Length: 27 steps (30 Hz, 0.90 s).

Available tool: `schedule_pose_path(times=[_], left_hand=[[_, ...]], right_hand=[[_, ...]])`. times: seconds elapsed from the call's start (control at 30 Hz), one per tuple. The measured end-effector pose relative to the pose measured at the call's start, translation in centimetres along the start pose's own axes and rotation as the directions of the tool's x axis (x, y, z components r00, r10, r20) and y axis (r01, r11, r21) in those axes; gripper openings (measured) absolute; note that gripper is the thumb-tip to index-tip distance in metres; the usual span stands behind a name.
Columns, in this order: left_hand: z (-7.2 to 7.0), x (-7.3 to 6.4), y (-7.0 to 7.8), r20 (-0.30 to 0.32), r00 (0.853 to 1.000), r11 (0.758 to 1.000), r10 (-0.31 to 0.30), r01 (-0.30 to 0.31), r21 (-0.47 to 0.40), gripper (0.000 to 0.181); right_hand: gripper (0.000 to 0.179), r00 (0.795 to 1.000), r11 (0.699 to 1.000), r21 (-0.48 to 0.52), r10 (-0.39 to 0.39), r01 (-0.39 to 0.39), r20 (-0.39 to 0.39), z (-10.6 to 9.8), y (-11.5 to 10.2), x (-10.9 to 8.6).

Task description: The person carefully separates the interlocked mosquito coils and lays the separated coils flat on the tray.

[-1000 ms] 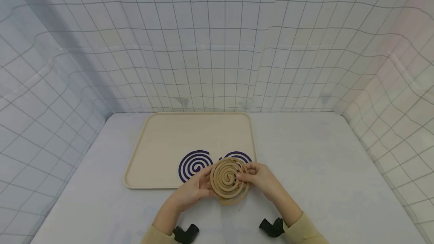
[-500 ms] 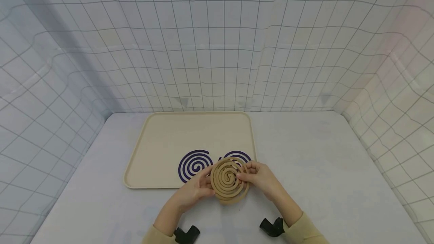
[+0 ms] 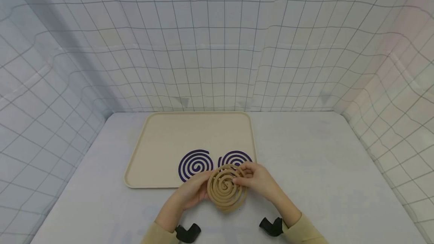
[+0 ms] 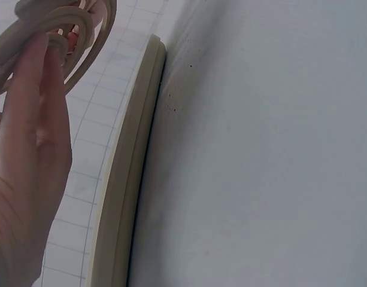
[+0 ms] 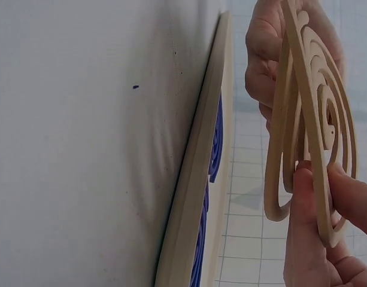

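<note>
A tan mosquito coil [image 3: 223, 203], with two spirals nested together, is held upright between both hands above the table just in front of the tray. My right hand [image 3: 261, 180] pinches its right side, thumb on the near face; in the right wrist view, a fingertip [image 5: 303, 179] reaches between the two layers, which stand apart there. On the other side my left hand [image 3: 190, 192] grips the coil's left edge, its fingers partly hidden behind the spiral. Two purple mosquito coils lie on the tray, one at left [image 3: 196, 161] and one partly covered at right [image 3: 233, 155].
A cream tray [image 3: 169, 133] with a low raised rim lies on the white table [image 3: 305, 153]. Gridded white sheets [image 3: 217, 55] enclose the back and sides. Black camera mounts stick out at the left wrist [image 3: 188, 233] and right wrist [image 3: 272, 227].
The tan mosquito coil has shifted slightly toward the body and left, uncovering more of the right purple coil. The left hand has dropped a little, its thumb no longer showing at the coil's edge.
</note>
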<state>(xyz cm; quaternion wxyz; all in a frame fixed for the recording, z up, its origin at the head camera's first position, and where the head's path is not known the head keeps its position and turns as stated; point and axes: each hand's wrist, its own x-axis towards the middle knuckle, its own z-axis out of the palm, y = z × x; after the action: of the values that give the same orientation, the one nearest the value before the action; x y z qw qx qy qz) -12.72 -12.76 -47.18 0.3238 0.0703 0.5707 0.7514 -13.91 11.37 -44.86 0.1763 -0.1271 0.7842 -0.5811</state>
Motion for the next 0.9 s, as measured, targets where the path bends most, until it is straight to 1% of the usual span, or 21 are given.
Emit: schedule_pose_path(times=[0.1,0.2,0.3,0.4,0.47,0.57,0.67,0.77,0.9], left_hand=[[-0.02,-0.03,-0.02,-0.019,1.000,1.000,-0.023,0.023,0.002,0.059],[-0.05,-0.05,-0.07,-0.025,0.999,1.000,-0.027,0.027,0.001,0.061],[-0.06,-0.04,-0.15,-0.027,0.999,1.000,-0.021,0.021,0.006,0.059],[-0.04,0.00,-0.28,-0.040,0.999,1.000,-0.011,0.012,0.017,0.053],[0.01,0.02,-0.38,-0.062,0.998,1.000,-0.005,0.006,0.015,0.049],[0.08,0.09,-0.49,-0.101,0.995,1.000,0.019,-0.020,-0.005,0.049],[0.05,0.12,-0.46,-0.131,0.990,0.998,0.044,-0.049,-0.032,0.050],[0.02,0.16,-0.34,-0.141,0.988,0.995,0.062,-0.072,-0.064,0.051],[0.10,0.20,-0.33,-0.151,0.986,0.992,0.077,-0.091,-0.093,0.051]], right_hand=[[0.029,1.000,1.000,-0.022,-0.010,0.010,0.008,0.04,-0.18,0.01],[0.032,1.000,0.999,-0.033,-0.014,0.014,0.016,0.03,-0.20,0.10],[0.035,1.000,0.999,-0.035,-0.009,0.009,0.020,0.01,-0.09,0.22],[0.035,1.000,0.999,-0.045,0.002,-0.001,0.003,-0.02,0.11,0.38],[0.034,1.000,0.998,-0.057,0.013,-0.014,-0.016,-0.08,0.24,0.47],[0.034,0.999,0.997,-0.066,0.042,-0.044,-0.032,-0.20,0.40,0.52],[0.033,0.997,0.996,-0.050,0.072,-0.073,-0.018,-0.34,0.54,0.49],[0.031,0.996,0.996,-0.013,0.083,-0.083,-0.012,-0.41,0.56,0.42],[0.030,0.996,0.995,0.051,0.084,-0.082,-0.043,-0.36,0.46,0.35]])
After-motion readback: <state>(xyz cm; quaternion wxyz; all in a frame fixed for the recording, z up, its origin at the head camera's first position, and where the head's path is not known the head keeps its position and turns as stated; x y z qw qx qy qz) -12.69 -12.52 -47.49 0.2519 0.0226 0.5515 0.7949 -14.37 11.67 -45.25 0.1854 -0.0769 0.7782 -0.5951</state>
